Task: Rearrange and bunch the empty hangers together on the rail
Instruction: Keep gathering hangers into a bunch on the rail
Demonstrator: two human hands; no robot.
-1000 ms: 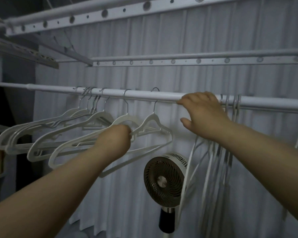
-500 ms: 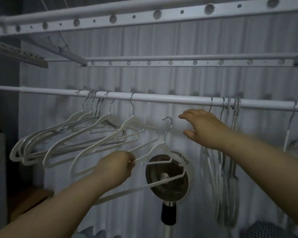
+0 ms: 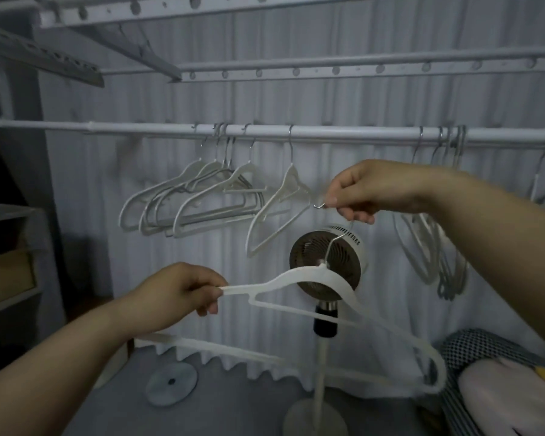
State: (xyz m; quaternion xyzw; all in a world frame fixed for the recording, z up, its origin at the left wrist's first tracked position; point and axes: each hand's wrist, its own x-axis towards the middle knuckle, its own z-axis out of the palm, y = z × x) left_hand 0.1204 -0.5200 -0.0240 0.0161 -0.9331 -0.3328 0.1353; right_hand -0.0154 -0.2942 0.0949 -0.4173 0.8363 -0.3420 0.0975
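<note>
Left hand (image 3: 177, 294) is pinched on a shoulder tip, right hand (image 3: 368, 190) on the wire hook (image 3: 319, 206) of a plastic hanger (image 3: 296, 275) held below the rail (image 3: 328, 133); judged light, stiff, best taken by the hook

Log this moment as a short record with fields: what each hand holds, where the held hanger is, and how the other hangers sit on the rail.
Left hand: pinches one shoulder end of the held hanger
Right hand: pinches that hanger's metal hook
Held hanger position: off the rail, tilted, in front of the fan
Rail, left part: loose group of hangers, with a lone hanger just right of it
Rail, right part: tight bunch, edge-on
</note>
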